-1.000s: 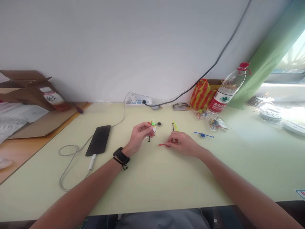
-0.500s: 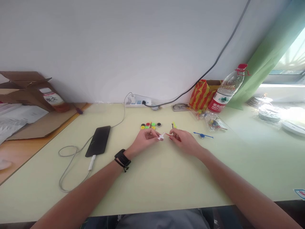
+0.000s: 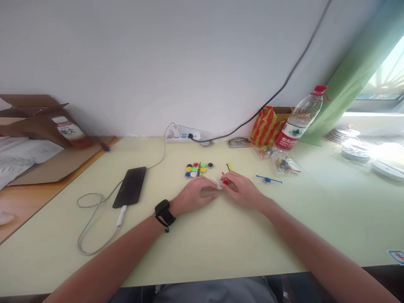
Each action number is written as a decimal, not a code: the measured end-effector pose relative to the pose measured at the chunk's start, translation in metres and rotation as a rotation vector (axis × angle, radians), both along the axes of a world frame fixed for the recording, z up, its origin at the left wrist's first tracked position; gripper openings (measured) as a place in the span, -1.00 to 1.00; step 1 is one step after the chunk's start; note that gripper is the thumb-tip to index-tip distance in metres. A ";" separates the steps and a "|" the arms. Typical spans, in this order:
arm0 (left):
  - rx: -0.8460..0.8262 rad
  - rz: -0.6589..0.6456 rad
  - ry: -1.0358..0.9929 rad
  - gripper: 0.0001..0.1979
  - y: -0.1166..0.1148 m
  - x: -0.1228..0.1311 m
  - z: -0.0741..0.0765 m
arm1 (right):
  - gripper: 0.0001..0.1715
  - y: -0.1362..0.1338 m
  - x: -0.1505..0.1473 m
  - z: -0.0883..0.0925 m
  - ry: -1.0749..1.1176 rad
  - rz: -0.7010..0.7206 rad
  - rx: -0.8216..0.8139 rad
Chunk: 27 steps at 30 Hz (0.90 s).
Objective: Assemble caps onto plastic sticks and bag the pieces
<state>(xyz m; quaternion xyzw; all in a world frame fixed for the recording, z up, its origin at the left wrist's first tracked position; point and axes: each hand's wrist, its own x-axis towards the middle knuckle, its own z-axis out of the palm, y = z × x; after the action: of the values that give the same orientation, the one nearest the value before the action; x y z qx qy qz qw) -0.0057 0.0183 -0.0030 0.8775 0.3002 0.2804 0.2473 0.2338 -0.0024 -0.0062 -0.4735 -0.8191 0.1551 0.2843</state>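
My left hand [image 3: 194,195], with a black watch on its wrist, and my right hand [image 3: 241,190] meet over the pale green desk [image 3: 202,240]. Between their fingertips sit a small white piece [image 3: 216,183] and a red stick [image 3: 224,181]. The left fingers pinch the white piece, and the right fingers pinch the red stick against it. Just beyond the hands lies a cluster of several small coloured discs [image 3: 195,169]. A yellow and black stick [image 3: 230,166] lies behind my right hand.
A blue stick with a disc [image 3: 268,179] lies to the right. A black phone [image 3: 130,186] on a white cable is at the left. A water bottle [image 3: 298,122], striped bag [image 3: 267,126], glasses [image 3: 239,142] and power strip [image 3: 183,135] line the wall.
My left hand came away from the coloured discs towards my right hand. The right hand lifted the red stick off the desk, and both hands have now lowered together with the pieces joined.
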 end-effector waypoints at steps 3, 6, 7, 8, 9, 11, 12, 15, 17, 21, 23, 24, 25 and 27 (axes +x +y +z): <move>0.046 -0.054 0.073 -0.61 -0.003 0.000 0.002 | -0.73 0.001 0.001 -0.002 0.035 -0.005 0.041; 0.072 -0.043 0.061 -0.66 -0.004 0.000 0.001 | -0.76 0.003 0.003 -0.004 0.027 0.017 0.056; 0.083 -0.029 0.039 -0.71 -0.003 0.000 0.000 | -0.81 0.004 0.004 -0.004 0.023 0.030 0.057; 0.098 -0.011 0.016 -0.76 -0.002 0.001 -0.001 | -0.86 0.004 0.004 -0.004 0.020 0.046 0.056; 0.115 0.009 -0.006 -0.80 -0.001 0.001 -0.002 | -0.90 0.005 0.005 -0.003 0.015 0.062 0.053; 0.141 0.050 -0.039 -0.84 0.001 0.001 -0.005 | -0.93 0.005 0.006 0.000 0.006 0.096 0.042; 0.149 0.067 -0.050 -0.85 0.002 0.001 -0.006 | -0.91 0.005 0.008 0.002 0.001 0.112 0.031; 0.150 0.099 -0.061 -0.87 0.004 0.001 -0.007 | -0.85 0.007 0.016 0.011 -0.030 0.137 -0.031; 0.142 0.109 -0.051 -0.88 0.004 0.001 -0.008 | -0.85 0.008 0.025 0.017 -0.076 0.138 -0.074; 0.138 0.148 -0.026 -0.88 0.004 0.000 -0.007 | -0.77 0.013 0.044 0.026 -0.194 0.081 -0.137; 0.139 0.182 -0.017 -0.84 0.005 -0.002 -0.007 | -0.73 0.017 0.054 0.028 -0.272 -0.009 -0.152; 0.140 0.198 -0.011 -0.80 0.005 -0.002 -0.008 | -0.74 0.019 0.060 0.027 -0.317 -0.071 -0.151; 0.140 0.210 -0.002 -0.74 0.005 -0.003 -0.008 | -0.75 0.021 0.065 0.026 -0.362 -0.140 -0.143; 0.141 0.227 0.029 -0.61 0.007 -0.004 -0.010 | -0.73 0.028 0.075 0.021 -0.445 -0.286 -0.103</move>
<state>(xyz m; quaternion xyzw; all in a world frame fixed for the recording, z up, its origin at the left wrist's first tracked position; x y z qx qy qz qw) -0.0094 0.0252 -0.0134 0.8569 0.3809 0.3144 0.1474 0.3091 0.0255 0.0144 -0.6208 -0.7772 0.0467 0.0920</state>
